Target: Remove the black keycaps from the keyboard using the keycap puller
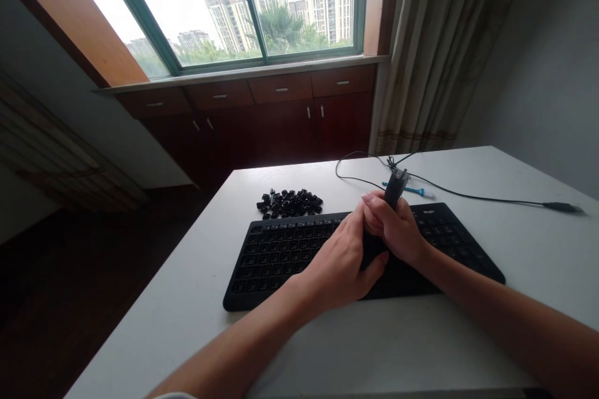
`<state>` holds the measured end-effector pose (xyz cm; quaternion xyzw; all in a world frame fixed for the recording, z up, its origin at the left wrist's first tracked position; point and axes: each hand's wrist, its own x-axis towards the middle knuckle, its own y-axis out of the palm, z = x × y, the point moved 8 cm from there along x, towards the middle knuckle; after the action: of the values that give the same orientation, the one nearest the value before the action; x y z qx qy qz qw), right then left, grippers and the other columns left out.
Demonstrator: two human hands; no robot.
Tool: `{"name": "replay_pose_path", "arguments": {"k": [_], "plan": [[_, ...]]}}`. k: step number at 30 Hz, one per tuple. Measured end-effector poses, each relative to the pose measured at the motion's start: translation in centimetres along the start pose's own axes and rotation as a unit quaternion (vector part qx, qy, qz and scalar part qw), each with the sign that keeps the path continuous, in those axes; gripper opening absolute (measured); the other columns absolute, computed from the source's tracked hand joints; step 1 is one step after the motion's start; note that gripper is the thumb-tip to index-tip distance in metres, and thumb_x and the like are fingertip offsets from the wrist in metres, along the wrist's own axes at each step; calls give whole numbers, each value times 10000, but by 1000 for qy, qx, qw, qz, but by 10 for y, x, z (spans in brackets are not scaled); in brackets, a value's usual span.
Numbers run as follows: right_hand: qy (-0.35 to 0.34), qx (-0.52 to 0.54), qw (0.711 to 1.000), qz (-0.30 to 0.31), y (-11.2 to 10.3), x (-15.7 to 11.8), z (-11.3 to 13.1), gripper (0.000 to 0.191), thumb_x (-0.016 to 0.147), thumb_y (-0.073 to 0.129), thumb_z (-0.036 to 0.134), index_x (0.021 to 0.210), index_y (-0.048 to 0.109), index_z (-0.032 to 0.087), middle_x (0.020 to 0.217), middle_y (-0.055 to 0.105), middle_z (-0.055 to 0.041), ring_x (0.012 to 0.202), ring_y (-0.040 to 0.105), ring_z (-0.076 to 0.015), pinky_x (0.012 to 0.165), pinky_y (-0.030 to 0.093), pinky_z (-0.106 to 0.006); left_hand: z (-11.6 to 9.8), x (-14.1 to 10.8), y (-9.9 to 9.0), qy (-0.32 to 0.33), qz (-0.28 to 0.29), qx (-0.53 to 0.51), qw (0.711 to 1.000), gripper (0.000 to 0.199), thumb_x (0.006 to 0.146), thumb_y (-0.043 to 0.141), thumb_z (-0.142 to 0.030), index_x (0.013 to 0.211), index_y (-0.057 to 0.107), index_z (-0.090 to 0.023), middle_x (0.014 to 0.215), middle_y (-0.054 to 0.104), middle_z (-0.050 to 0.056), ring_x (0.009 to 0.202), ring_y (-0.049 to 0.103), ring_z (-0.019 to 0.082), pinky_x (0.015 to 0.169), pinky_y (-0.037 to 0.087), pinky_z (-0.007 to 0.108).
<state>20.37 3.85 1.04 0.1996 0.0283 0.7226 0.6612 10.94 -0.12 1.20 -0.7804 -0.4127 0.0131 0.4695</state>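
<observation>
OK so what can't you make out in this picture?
In the head view:
Black tool: lower end hidden by the right hand.
Keyboard: middle covered by the left hand and right hand.
Label: too small to read.
Blue stick: partly behind the tool.
Cable end: blurred.
</observation>
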Motion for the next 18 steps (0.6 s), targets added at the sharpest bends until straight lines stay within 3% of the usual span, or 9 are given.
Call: {"name": "replay_pose_path", "arguments": {"k": [4, 9, 18], "plan": [[-29, -33, 999, -21, -4, -1, 4, 503, 949, 626, 394, 530, 414, 212, 491, 363, 50, 469, 307, -97, 482, 270, -286, -7, 3, 8, 21, 16, 33, 999, 751, 1010, 481, -243, 1598, 41, -85, 1644, 237, 258, 1563, 173, 368, 1260, 309, 561], [-33, -30, 998, -33, -7, -1, 4, 499, 940, 642, 419, 544, 414, 219, 499, 365, 50, 471, 301, -103, 480, 268, -290, -6, 2, 12, 24, 18, 65, 997, 714, 1045, 396, -218, 1605, -37, -119, 1665, 194, 244, 1565, 151, 367, 1254, 310, 584], [-47, 36, 998, -35, 0, 0, 7, 478, 956, 614, 374, 554, 404, 222, 486, 339, 60, 439, 273, -96, 449, 227, -291, 1, 2, 13, -1, 9, 45, 999, 672, 1048, 366, -229, 1588, 27, -16, 1602, 296, 307, 1529, 291, 355, 1227, 365, 527]]}}
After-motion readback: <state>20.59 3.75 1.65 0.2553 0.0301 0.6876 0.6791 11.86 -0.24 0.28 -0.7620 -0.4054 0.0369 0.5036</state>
